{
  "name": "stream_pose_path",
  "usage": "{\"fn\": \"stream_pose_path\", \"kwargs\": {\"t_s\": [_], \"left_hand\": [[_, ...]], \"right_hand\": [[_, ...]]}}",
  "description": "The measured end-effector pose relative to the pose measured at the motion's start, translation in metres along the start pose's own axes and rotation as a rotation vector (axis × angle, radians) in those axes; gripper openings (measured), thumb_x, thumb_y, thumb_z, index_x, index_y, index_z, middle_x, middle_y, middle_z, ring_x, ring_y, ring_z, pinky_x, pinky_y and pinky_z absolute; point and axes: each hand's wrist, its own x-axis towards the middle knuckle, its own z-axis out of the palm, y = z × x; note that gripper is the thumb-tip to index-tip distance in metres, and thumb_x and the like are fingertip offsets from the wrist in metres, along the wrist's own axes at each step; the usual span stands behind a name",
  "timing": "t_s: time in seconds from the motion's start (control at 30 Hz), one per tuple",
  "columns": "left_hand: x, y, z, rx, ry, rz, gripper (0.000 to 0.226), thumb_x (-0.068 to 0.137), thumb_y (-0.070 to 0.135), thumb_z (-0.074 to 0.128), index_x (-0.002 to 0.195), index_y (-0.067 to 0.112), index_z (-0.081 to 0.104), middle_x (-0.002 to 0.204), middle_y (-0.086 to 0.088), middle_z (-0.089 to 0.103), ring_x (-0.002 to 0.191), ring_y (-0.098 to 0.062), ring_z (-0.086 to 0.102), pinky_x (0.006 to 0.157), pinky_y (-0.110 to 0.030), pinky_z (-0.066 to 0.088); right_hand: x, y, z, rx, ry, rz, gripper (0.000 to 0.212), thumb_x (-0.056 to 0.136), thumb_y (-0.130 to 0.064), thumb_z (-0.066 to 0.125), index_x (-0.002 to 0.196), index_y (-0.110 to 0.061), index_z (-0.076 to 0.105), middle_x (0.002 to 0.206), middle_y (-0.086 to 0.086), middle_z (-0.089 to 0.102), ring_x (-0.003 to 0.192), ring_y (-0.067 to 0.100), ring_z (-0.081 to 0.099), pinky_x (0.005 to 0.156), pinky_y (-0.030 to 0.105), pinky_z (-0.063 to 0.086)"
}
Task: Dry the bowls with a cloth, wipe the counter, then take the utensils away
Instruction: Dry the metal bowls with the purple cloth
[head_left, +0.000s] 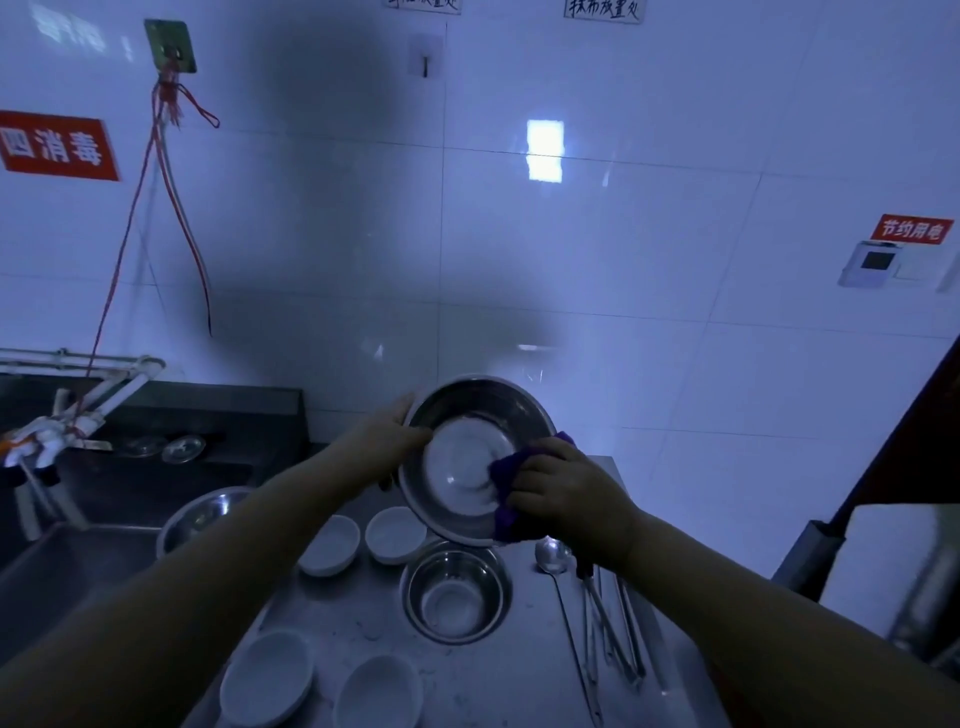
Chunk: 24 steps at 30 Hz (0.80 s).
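Gripped by left hand (387, 434), steel bowl (470, 457) tilts, opening toward camera.

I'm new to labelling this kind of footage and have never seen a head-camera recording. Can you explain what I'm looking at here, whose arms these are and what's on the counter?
There is no machine here. The single picture comes from a wide-angle camera worn on a person's head, looking forward and down, so the two arms reaching in from the bottom are the wearer's own.

The left hand grips the rim of a large steel bowl, tilted toward the camera. The right hand presses a purple cloth into the bowl.

Below, on the steel counter, sit four small white bowls, a smaller steel bowl, and another steel bowl at the left edge beside the sink. On the right lie a long-handled spoon and tongs. The light is dim, so finer details are hard to tell.
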Motion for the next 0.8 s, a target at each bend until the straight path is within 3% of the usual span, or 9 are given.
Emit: {"fn": "stream_pose_path", "kwargs": {"t_s": [0.1,0.13,0.2,0.27,0.37,0.5,0.63,0.7,0.8], "left_hand": [[-0.002,-0.007,0.007,0.55,0.251,0.216,0.061,0.088,0.039,0.056,0.139,0.019,0.03,0.127,-0.009,0.052,0.111,-0.026,0.052,0.085,-0.037,0.044],[-0.008,-0.009,0.012,0.649,0.331,0.374,0.062,0.085,0.045,0.055,0.138,0.02,0.034,0.13,-0.005,0.05,0.117,-0.023,0.046,0.091,-0.034,0.038],[-0.018,-0.011,0.02,0.753,0.27,0.646,0.054,0.081,0.055,0.05,0.127,0.027,0.049,0.124,0.003,0.056,0.121,-0.02,0.042,0.094,-0.032,0.031],[-0.023,-0.013,0.025,0.897,0.177,0.794,0.042,0.079,0.056,0.052,0.11,0.03,0.062,0.11,0.007,0.065,0.12,-0.016,0.048,0.106,-0.038,0.027],[-0.023,-0.009,0.022,1.023,0.244,0.922,0.013,0.068,0.031,0.077,0.078,0.026,0.07,0.078,0.008,0.069,0.089,-0.012,0.065,0.109,-0.042,0.029],[-0.023,-0.01,0.019,0.678,0.208,0.836,0.007,0.074,0.012,0.073,0.074,0.016,0.068,0.073,0.0,0.067,0.076,-0.02,0.06,0.085,-0.036,0.048],[-0.027,-0.014,0.025,0.012,0.125,0.377,0.015,0.088,0.006,0.057,0.077,0.015,0.061,0.074,-0.006,0.064,0.072,-0.022,0.06,0.067,-0.031,0.045],[-0.028,-0.011,0.034,-0.316,0.107,0.231,0.015,0.092,0.006,0.053,0.083,0.014,0.062,0.073,-0.008,0.065,0.071,-0.022,0.061,0.067,-0.03,0.048],[-0.03,-0.003,0.047,-0.612,0.075,0.144,0.014,0.093,0.01,0.051,0.093,0.013,0.064,0.079,-0.008,0.07,0.073,-0.021,0.065,0.06,-0.026,0.052]], "right_hand": [[0.001,0.0,-0.003,0.053,0.053,0.1,0.019,0.067,-0.024,0.085,0.081,-0.018,0.073,0.081,-0.002,0.073,0.077,0.015,0.068,0.092,0.038,0.051],[0.001,0.0,-0.003,0.068,0.067,0.132,0.022,0.064,-0.023,0.087,0.08,-0.017,0.073,0.08,-0.001,0.073,0.075,0.015,0.068,0.091,0.038,0.051],[0.004,-0.001,-0.005,0.098,0.097,0.182,0.024,0.061,-0.021,0.088,0.08,-0.015,0.073,0.078,0.001,0.073,0.074,0.016,0.069,0.088,0.04,0.053],[0.007,-0.001,-0.007,0.153,0.127,0.213,0.023,0.063,-0.017,0.087,0.08,-0.013,0.073,0.077,0.002,0.073,0.072,0.017,0.068,0.086,0.039,0.054],[0.01,-0.003,-0.009,0.207,0.159,0.229,0.015,0.07,-0.013,0.082,0.08,-0.011,0.072,0.077,0.004,0.071,0.073,0.019,0.067,0.086,0.038,0.054],[0.007,0.0,-0.014,0.338,0.366,0.327,0.018,0.081,-0.014,0.069,0.094,-0.002,0.07,0.096,0.01,0.07,0.094,0.023,0.064,0.093,0.032,0.049],[0.015,-0.002,-0.016,0.673,0.691,0.789,0.021,0.083,-0.002,0.067,0.102,-0.01,0.066,0.104,0.002,0.068,0.099,0.016,0.062,0.09,0.016,0.045],[0.026,-0.003,-0.015,0.806,0.701,1.002,0.024,0.083,-0.004,0.069,0.106,-0.008,0.065,0.101,0.002,0.068,0.095,0.016,0.063,0.083,0.012,0.046],[0.043,-0.014,-0.013,0.875,0.585,0.996,0.037,0.081,-0.019,0.072,0.114,-0.009,0.058,0.103,0.0,0.061,0.094,0.018,0.059,0.079,0.021,0.047]]}}
